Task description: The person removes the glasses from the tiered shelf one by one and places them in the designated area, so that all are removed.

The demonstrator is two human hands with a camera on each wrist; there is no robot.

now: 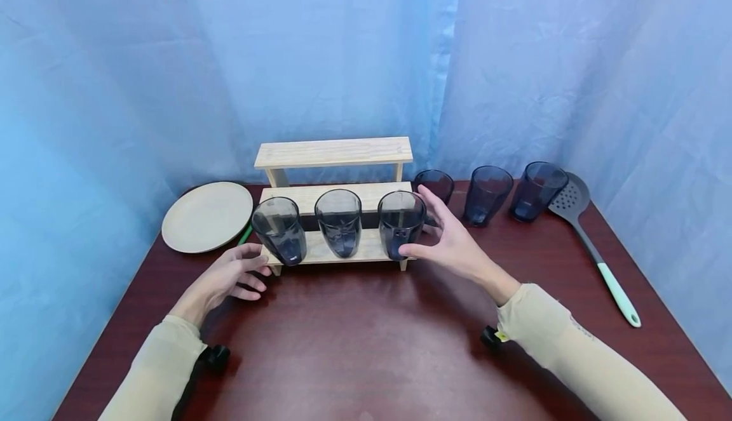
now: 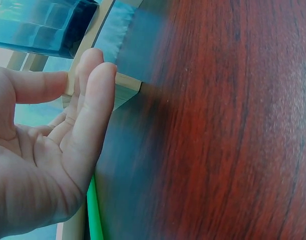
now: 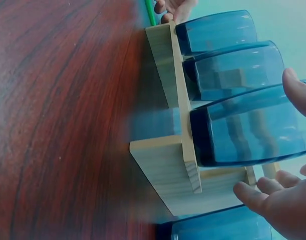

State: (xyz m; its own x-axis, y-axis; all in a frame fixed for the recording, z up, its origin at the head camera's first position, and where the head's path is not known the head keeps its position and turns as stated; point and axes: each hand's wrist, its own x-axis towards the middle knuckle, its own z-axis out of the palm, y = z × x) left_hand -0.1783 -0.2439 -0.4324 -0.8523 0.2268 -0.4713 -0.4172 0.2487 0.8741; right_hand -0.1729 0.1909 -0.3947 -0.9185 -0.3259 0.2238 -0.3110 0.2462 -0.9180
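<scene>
A three-step wooden stand carries three dark, see-through glasses on its lowest step: a left glass, a middle glass and a right glass. My left hand pinches the left end of that step, thumb against the board's edge, as the left wrist view shows. Around the right glass my right hand is spread, thumb in front and the other fingers on its far right side. In the right wrist view, a gap separates those fingers from the right glass.
Three more glasses stand at the back right: one behind my right hand, a second glass and a third glass. A slotted turner lies beside them. Left of the stand are a beige plate and a green stick-like thing.
</scene>
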